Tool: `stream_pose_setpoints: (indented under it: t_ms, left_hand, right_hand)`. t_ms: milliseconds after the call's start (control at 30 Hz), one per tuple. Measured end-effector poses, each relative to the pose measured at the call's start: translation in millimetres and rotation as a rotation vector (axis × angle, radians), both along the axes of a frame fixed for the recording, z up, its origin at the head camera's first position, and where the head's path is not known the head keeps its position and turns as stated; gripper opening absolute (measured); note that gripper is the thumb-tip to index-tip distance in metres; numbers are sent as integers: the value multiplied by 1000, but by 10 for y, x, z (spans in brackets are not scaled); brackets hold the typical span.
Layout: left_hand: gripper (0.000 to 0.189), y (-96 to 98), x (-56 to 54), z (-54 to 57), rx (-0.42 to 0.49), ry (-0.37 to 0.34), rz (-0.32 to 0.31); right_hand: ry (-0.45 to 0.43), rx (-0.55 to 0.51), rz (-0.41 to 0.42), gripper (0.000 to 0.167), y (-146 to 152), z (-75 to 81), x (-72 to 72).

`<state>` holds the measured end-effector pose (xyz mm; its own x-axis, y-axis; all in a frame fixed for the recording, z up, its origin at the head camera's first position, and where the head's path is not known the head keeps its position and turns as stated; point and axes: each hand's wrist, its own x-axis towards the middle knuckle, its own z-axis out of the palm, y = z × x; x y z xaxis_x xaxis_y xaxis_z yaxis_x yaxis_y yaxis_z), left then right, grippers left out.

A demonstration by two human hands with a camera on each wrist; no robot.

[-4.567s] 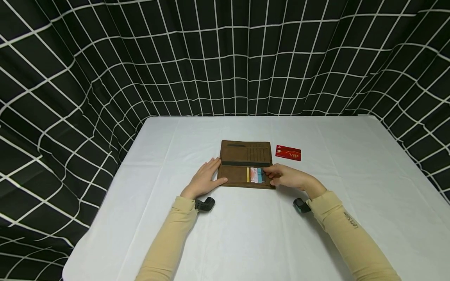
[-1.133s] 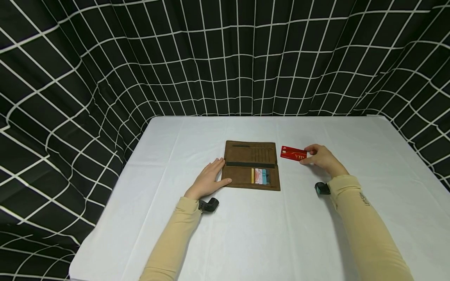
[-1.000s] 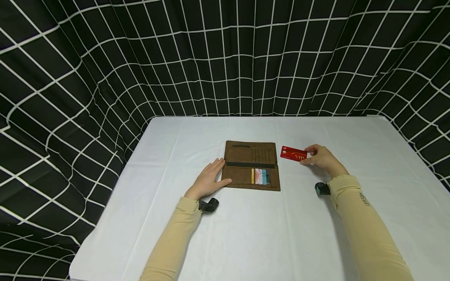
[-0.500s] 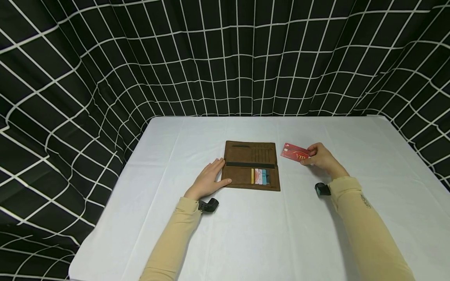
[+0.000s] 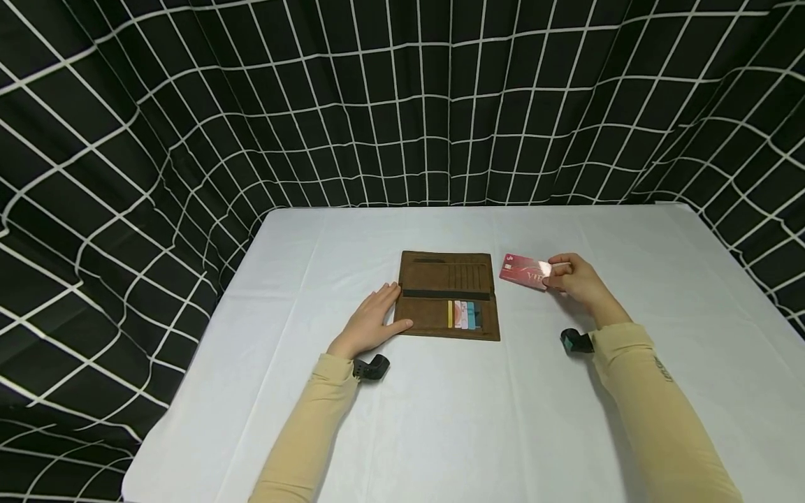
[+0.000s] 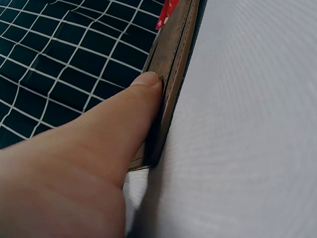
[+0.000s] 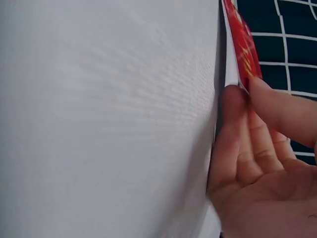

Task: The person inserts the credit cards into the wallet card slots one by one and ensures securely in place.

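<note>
A brown wallet (image 5: pixel 418 314) lies opened flat on the white table, several colourful cards (image 5: pixel 464 314) tucked in its lower right slots. My left hand (image 5: pixel 371 323) rests on the wallet's left edge with fingers extended; in the left wrist view its thumb (image 6: pixel 143 89) presses on the leather. To the right of the wallet, my right hand (image 5: pixel 578 283) pinches the right end of a red VIP card (image 5: pixel 522 271). In the right wrist view, thumb and fingers hold the card's (image 7: pixel 245 49) near end, which is raised off the cloth and tilted.
The white tablecloth (image 5: pixel 440 419) covers the whole tabletop. A black curtain with a white grid (image 5: pixel 428 105) hangs behind the table and along both sides. Each wrist wears a small black camera, such as the left one (image 5: pixel 372 367).
My right hand has left the wallet's card slots, moved right and taken hold of the red card, tilting its near end up off the table. The left hand has stayed on the wallet.
</note>
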<state>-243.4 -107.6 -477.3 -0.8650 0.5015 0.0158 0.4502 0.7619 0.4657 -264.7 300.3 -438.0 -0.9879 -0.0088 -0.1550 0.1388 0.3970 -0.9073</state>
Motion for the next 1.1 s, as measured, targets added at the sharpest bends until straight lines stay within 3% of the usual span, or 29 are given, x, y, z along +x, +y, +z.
stream_pose_setpoints:
  t_ms: [200,500,733,900,1100]
  left_hand:
    - [80,6,2,21,6,-1,2]
    - [80,1,5,6,11,4,2]
    - [81,-7,-4,-18,8,-4,1]
    - [81,-9,-9,-32,5,-7,6]
    - [82,-4,-12,-31,8,0,6]
  right_hand:
    - [-61,-233,-18,57,-13,58,57]
    - [-59,-433,-29,58,-39,154,207]
    - [-19,-447,88,53,-154,179,308]
    - [7,-445,120,51,-246,209,374]
    - [-2,-330,142,53,-337,234,455]
